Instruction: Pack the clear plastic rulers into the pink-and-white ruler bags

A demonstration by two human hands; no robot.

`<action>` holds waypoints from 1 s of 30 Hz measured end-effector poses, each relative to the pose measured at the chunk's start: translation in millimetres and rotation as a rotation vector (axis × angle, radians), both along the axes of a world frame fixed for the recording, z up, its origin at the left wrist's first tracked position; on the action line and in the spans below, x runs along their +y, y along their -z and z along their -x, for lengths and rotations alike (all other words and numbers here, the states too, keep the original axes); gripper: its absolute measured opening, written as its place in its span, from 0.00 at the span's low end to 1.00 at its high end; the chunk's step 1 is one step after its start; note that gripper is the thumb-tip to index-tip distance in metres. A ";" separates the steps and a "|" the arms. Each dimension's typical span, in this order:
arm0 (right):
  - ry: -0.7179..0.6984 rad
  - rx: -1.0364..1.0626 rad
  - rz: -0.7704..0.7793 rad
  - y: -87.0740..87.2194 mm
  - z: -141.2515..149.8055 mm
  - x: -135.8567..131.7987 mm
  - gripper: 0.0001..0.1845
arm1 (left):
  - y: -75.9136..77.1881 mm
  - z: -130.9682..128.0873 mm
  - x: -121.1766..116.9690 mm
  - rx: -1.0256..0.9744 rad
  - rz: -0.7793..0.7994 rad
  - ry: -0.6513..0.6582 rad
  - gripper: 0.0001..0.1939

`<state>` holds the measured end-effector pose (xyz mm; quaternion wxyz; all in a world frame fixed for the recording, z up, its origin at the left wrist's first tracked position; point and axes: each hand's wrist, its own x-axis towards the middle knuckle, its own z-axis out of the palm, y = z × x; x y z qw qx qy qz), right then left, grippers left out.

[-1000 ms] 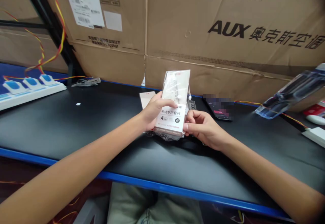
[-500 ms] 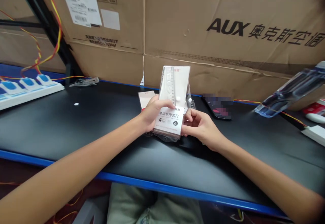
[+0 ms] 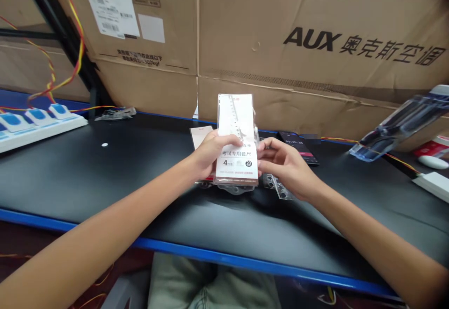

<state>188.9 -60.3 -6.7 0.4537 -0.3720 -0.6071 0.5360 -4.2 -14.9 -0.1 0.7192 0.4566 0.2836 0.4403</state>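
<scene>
A clear plastic packet holding a ruler set with a white printed card (image 3: pixel 235 136) stands upright over the black table (image 3: pixel 105 173). My left hand (image 3: pixel 209 155) grips its left edge, thumb across the front. My right hand (image 3: pixel 283 165) holds the right edge with curled fingers. A clear ruler-like piece (image 3: pixel 277 185) lies on the table under my right hand. A pale pink card (image 3: pixel 199 135) lies just behind my left hand.
A dark phone (image 3: pixel 299 146) lies behind my right hand. Large cardboard boxes (image 3: pixel 315 47) wall off the back. A white power strip (image 3: pixel 38 122) with blue plugs sits far left; clear plastic packaging (image 3: pixel 400 124) and a white strip (image 3: pixel 433 183) lie right. The blue table edge (image 3: pixel 224 260) runs in front.
The packet has been straightened to upright and shifted slightly; my right hand moved a little right along its edge, uncovering the clear piece on the table.
</scene>
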 end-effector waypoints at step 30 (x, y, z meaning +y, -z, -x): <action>-0.003 0.121 0.169 16.0 -2.6 7.8 0.18 | -2.3 -0.8 -10.3 0.374 -0.265 0.196 0.16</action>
